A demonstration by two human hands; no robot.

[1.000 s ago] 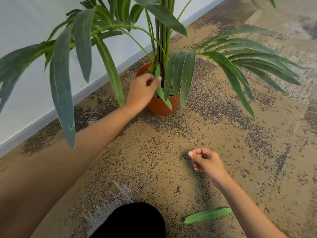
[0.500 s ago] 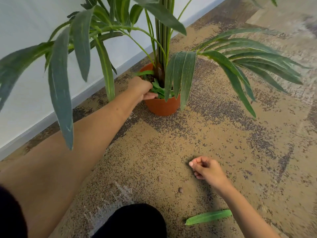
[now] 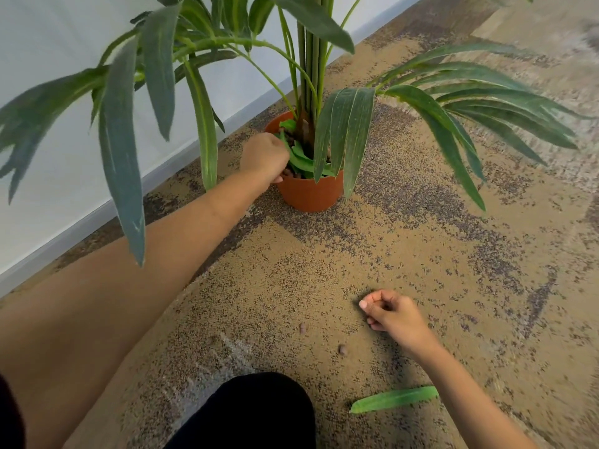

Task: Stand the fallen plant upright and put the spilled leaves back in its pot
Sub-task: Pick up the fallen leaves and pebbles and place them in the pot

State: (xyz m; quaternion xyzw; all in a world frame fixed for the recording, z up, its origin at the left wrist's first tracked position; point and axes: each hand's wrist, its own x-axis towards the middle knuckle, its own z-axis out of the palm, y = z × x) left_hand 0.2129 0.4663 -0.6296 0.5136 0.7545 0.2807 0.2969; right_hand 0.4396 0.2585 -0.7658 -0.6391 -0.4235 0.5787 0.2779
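Reaching into the terracotta-coloured pot (image 3: 309, 194), the left hand (image 3: 264, 158) has its fingers buried among loose green leaves (image 3: 299, 160) lying inside, so I cannot tell whether it is gripping them or just pressing; only the knuckles and back of the hand show. The plant (image 3: 311, 59) stands upright in the pot near the white wall (image 3: 48, 43), its stems cut off at the top edge and its long drooping fronds covering part of the left forearm. The right hand (image 3: 393, 315) hovers low over the carpet (image 3: 421, 238), well apart from the pot, fingers curled with thumb and fingertips pinched together; whatever they pinch, if anything, is too small to see. One fallen leaf (image 3: 393, 399) lies flat on the carpet beside the right forearm, narrow, smooth and bright green, its far end hidden by the arm. Two small brown pebbles (image 3: 342, 349) sit between the hands. The carpet is coarse, tan with dark speckled patches. A dark rounded shape, likely a knee (image 3: 252, 413), fills the bottom edge.
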